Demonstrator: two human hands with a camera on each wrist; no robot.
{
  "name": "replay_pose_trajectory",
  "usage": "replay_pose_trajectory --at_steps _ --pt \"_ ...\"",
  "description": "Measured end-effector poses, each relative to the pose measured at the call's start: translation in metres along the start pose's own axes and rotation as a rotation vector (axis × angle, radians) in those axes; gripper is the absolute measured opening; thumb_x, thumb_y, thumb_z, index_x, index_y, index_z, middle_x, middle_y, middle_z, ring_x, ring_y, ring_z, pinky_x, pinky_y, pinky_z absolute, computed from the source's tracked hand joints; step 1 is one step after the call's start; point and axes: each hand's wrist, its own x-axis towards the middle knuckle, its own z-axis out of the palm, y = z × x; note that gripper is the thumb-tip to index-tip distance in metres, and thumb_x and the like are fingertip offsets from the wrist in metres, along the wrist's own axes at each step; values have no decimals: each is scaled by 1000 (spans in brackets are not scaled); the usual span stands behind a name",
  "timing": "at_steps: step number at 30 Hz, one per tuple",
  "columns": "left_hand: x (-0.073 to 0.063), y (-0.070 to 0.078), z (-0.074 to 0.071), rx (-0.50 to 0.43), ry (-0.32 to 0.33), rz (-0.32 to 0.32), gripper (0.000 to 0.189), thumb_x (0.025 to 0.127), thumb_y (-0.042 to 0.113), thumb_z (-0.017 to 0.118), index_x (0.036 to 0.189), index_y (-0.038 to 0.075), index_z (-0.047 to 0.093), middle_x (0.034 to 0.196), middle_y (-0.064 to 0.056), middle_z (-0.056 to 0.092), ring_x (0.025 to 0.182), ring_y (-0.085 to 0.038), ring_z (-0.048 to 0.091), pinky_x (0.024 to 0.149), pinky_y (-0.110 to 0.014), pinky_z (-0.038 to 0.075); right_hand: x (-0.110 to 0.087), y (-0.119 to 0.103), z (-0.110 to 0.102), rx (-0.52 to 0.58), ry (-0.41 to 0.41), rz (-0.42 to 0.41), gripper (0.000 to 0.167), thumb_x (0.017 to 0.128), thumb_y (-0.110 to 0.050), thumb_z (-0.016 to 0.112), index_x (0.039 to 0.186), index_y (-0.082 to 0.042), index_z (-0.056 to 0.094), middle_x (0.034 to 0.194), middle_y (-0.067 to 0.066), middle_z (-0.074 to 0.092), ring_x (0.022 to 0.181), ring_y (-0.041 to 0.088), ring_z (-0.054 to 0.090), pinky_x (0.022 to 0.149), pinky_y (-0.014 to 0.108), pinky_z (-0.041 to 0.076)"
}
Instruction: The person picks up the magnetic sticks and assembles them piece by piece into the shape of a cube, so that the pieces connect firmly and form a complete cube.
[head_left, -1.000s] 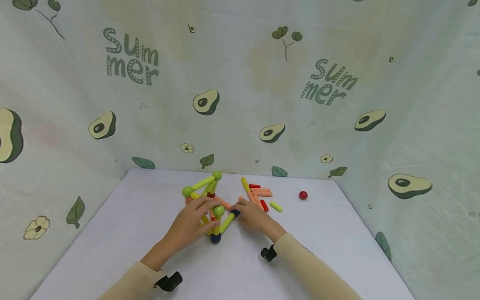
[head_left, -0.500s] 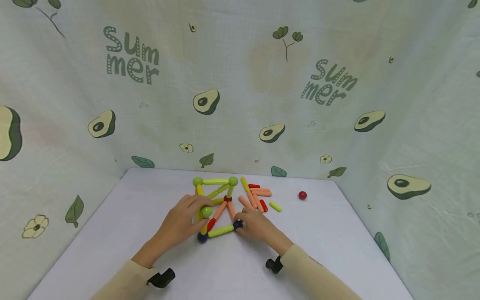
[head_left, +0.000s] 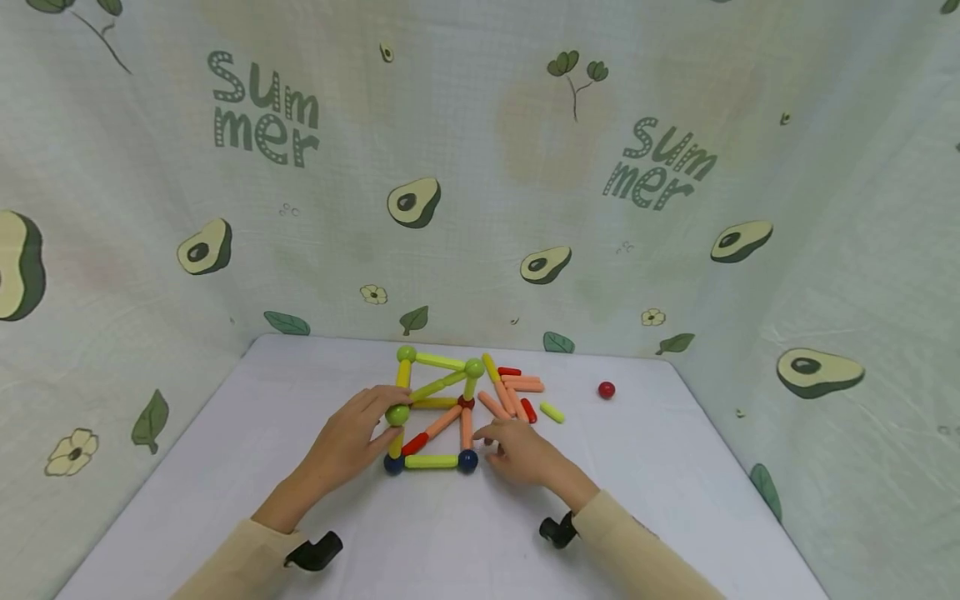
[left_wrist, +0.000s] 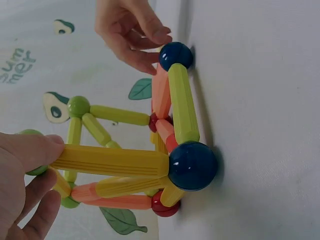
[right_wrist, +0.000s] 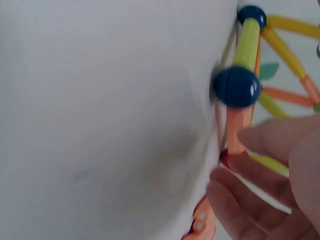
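A frame of magnetic sticks and balls (head_left: pixel 431 461) stands on the table before me. My left hand (head_left: pixel 341 442) pinches the light green ball (head_left: pixel 397 415) at its near left top corner. In the left wrist view a yellow stick (left_wrist: pixel 112 161) runs from that ball down to a dark blue ball (left_wrist: pixel 193 166). My right hand (head_left: pixel 525 454) is just right of the other dark blue ball (head_left: pixel 468 461), its fingers loosely bent with nothing between them. The right wrist view shows that blue ball (right_wrist: pixel 237 87) apart from the thumb, beside a salmon stick (right_wrist: pixel 234 130).
Loose salmon, red and yellow sticks (head_left: pixel 522 384) lie behind my right hand. A short lime stick (head_left: pixel 552 412) and a single red ball (head_left: pixel 606 390) are farther right. A cloth backdrop (head_left: pixel 480 167) with printed avocados rises behind the white table (head_left: pixel 465 542).
The frame has been turned so its front side faces me, and my left hand has shifted left with the green ball. My right hand has let go of the near right blue ball.
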Motion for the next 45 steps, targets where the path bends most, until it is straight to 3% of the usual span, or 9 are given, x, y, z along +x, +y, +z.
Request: replay_pose_trajectory --at_steps 5,8,10,13,17,22,27,36,45 --pt "3 0 0 2 19 31 56 80 6 94 128 17 67 131 2 62 111 -14 65 95 -35 60 7 26 -6 -64 242 181 29 94 -3 77 123 -1 75 113 13 71 94 25 67 86 44 60" --pt "2 1 0 -2 18 29 55 80 6 94 128 16 68 129 2 61 104 -11 63 90 -32 61 15 41 -5 -94 301 229 21 95 -4 78 114 2 75 113 16 70 102 32 67 91 50 59" --pt "2 1 0 -11 18 24 55 81 6 93 128 16 68 128 2 61 100 -9 62 86 -31 61 20 48 -3 -93 297 248 13 95 -5 78 107 1 76 117 17 70 109 34 66 94 49 59" --pt "2 2 -1 -24 14 16 54 82 7 93 129 17 68 128 2 60 98 -8 61 84 -30 61 24 54 -1 -84 263 281 4 96 -5 77 96 -3 73 96 12 66 94 29 62 82 40 56" --pt "2 2 -1 -30 7 13 54 82 7 93 129 16 68 128 2 59 98 -9 61 84 -29 61 21 54 -1 -97 232 335 6 96 -5 77 100 -3 73 79 5 52 79 22 49 72 34 45" --pt "3 0 0 -35 6 12 53 82 8 93 129 17 67 128 2 58 97 -9 62 84 -29 61 12 50 -4 -113 204 370 12 93 -4 78 104 -1 72 81 5 52 78 21 48 68 33 42" --pt "2 0 0 -43 3 7 53 83 10 93 130 17 68 129 2 58 96 -11 62 82 -29 61 3 49 -5 -89 207 367 9 92 1 77 96 -3 69 79 5 56 76 21 51 68 34 46" --pt "3 0 -3 -59 -6 1 49 84 11 92 125 19 67 127 3 59 97 -10 63 83 -28 61 -20 46 -13 -61 171 368 24 91 2 77 115 0 77 87 5 68 80 20 59 79 41 58" --pt "5 -1 -4 -37 -6 3 45 85 16 92 122 19 68 124 4 60 95 -9 61 83 -29 61 -26 -1 -41 -29 275 76 27 90 0 82 116 -8 80 101 1 70 85 14 60 74 27 57"
